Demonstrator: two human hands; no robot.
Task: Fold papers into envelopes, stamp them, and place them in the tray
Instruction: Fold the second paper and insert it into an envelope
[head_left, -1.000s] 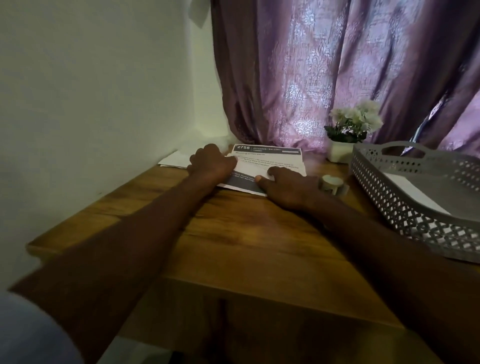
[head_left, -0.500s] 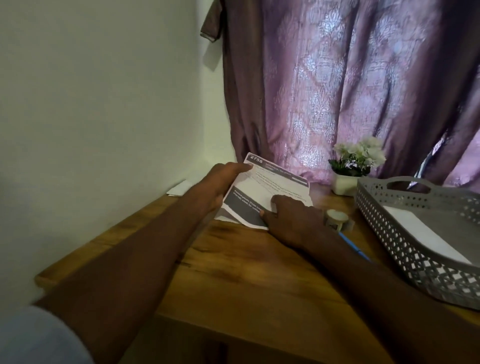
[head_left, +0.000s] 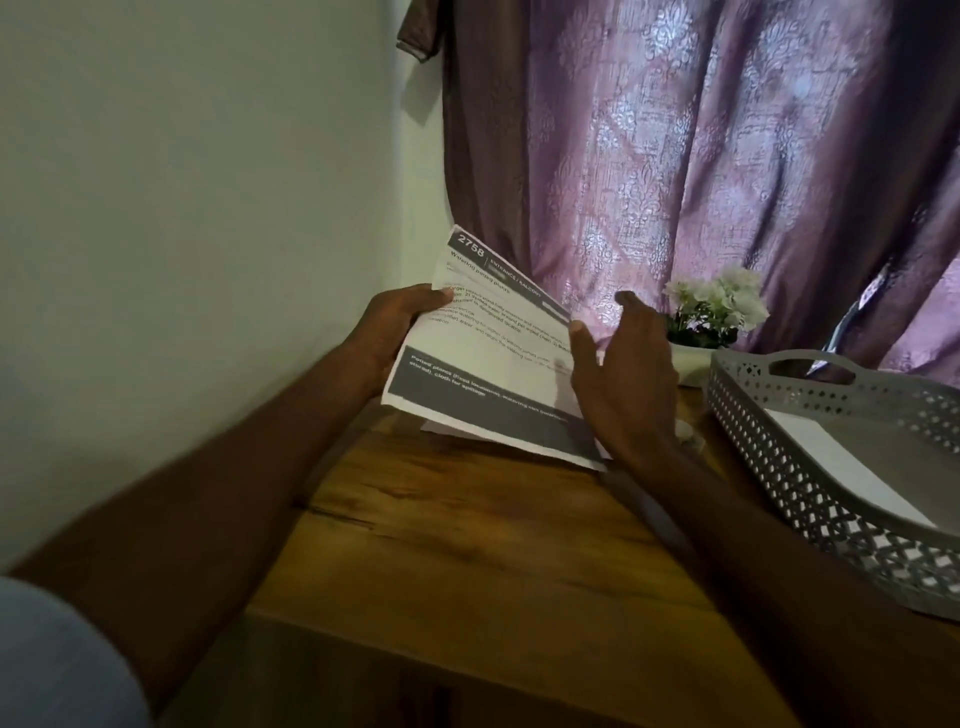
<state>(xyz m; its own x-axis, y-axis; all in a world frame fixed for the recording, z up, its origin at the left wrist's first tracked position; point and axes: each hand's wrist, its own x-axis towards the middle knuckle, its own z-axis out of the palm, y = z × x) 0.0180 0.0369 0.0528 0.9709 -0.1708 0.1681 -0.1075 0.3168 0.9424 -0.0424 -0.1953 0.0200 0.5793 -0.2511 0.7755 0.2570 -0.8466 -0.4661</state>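
A printed sheet of paper (head_left: 483, 353) with grey bands and the number 2758 is lifted off the wooden table (head_left: 467, 530), tilted with its far end raised. My left hand (head_left: 395, 332) grips its left edge, thumb on top. My right hand (head_left: 618, 374) is at the sheet's right edge, thumb touching the paper, fingers straight and spread. A grey perforated tray (head_left: 810, 467) stands at the right with a white envelope (head_left: 852, 478) lying in it. More white paper (head_left: 441, 428) shows under the lifted sheet.
A small white pot of white flowers (head_left: 711, 317) stands at the back by the purple curtain (head_left: 701, 156). A pale wall (head_left: 182, 234) runs along the table's left side. The table's front edge is near me.
The sheet lay flat on the table under both hands; now both hands have lifted it and tilted it up. The camera has also tipped upward.
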